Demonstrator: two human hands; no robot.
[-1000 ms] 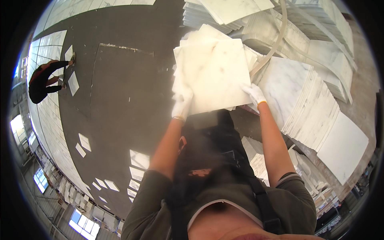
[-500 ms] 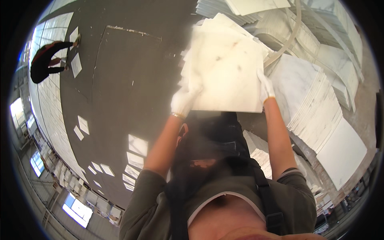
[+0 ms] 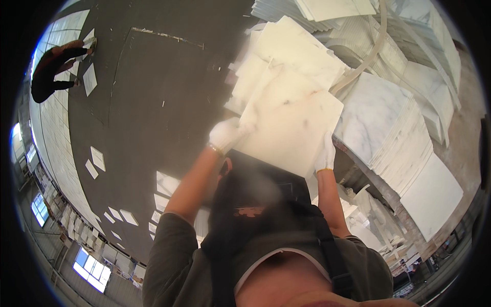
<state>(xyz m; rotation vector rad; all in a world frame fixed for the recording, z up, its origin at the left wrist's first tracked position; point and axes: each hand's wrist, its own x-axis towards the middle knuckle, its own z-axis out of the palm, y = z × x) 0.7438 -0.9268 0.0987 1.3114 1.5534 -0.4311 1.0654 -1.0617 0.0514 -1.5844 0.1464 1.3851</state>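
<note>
A square white marble tile (image 3: 291,115) with faint grey and brown marks is held between my two gloved hands, turned at an angle in front of my body. My left hand (image 3: 227,133), in a white glove, grips its left edge with the thumb on top. On the opposite edge, my right hand (image 3: 326,152), also white-gloved, is closed round the side near the right lower corner; its fingers are partly hidden. Just beyond the held tile lies a stack of similar tiles (image 3: 302,48), fanned unevenly and partly covered by it.
Rows of marble tiles (image 3: 376,110) lean at the right, beside a pale curved hose or strip (image 3: 365,64). Several tiles (image 3: 97,158) lie on the dark floor (image 3: 148,97) at left. Far left, another person (image 3: 51,71) bends over a tile (image 3: 89,79).
The tile has come off the stack toward my body and rotated clockwise. Both hands moved nearer with it, the right one more. More of the stack now shows behind.
</note>
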